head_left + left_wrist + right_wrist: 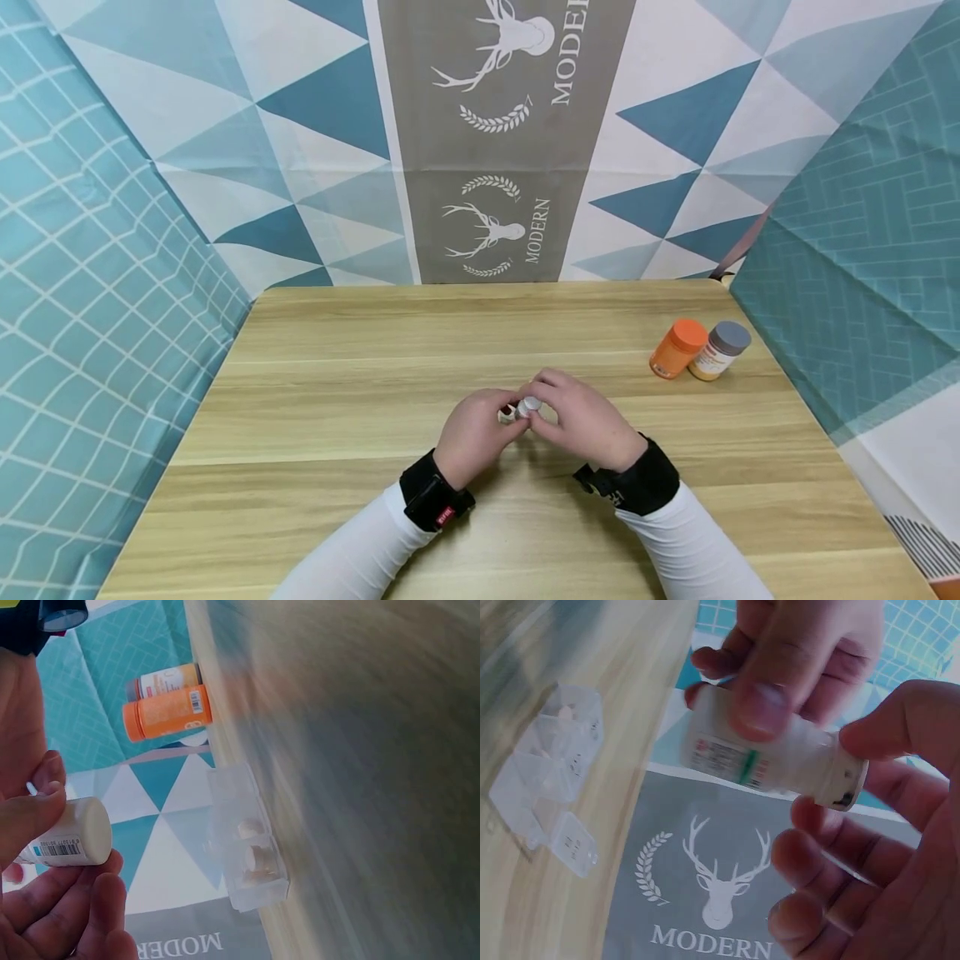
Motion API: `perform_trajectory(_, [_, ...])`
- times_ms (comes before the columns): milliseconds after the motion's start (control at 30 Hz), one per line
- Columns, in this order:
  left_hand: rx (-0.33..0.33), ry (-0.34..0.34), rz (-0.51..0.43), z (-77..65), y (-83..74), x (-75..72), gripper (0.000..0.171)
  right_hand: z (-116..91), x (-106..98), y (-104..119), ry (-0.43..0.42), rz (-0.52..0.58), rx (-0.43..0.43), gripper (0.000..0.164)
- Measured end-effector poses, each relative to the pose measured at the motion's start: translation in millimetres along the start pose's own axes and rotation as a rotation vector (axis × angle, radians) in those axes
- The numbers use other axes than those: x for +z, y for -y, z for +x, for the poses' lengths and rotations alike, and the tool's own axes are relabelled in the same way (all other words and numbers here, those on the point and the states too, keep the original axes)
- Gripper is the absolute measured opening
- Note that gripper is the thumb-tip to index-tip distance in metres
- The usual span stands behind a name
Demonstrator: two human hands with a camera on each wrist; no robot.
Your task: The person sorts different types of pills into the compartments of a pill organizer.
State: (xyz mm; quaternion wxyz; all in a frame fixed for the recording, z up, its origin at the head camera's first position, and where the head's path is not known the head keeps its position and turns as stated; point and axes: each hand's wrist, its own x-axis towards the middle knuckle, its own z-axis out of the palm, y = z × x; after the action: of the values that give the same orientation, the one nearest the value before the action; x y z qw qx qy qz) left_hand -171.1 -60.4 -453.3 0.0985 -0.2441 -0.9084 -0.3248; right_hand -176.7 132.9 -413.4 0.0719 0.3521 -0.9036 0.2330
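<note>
A small white pill bottle point(724, 750) with a printed label is held tilted between the two hands over the table. My left hand point(474, 435) grips the bottle's body, thumb on one side and fingers on the other. At the bottle's other end, my right hand point(588, 421) pinches the white cap point(841, 778) between thumb and fingers. In both wrist views a clear plastic pill organizer point(229, 825) stands on the table. Pale pills point(255, 859) lie in some of its compartments, and one lid point(574, 841) hangs open. In the head view, the hands mostly hide the bottle.
An orange bottle point(677, 350) and a grey-capped bottle point(718, 352) stand side by side at the table's right rear. Patterned cloth point(487, 150) hangs behind the wooden table point(322, 358), with teal cloth on both sides.
</note>
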Motion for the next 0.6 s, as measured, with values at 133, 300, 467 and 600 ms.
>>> perform_trajectory(133, [-0.014, 0.003, -0.022, 0.4, 1.2, -0.3, 0.023, 0, -6, -4, -0.005, 0.046, 0.033, 0.023])
perform_trajectory(300, [-0.047, -0.007, -0.014, 1.2, 1.1, -2.2, 0.028, -1, -12, -20, -0.002, 0.073, 0.206, 0.018])
perform_trajectory(467, [-0.073, -0.009, -0.001, -0.5, -0.2, -3.3, 0.031, -9, -6, -46, 0.056, 0.053, 0.332, 0.009])
perform_trajectory(600, [-0.075, -0.009, -0.012, -1.3, -1.1, -3.6, 0.032, -16, 2, -63, 0.116, 0.025, 0.370, 0.012])
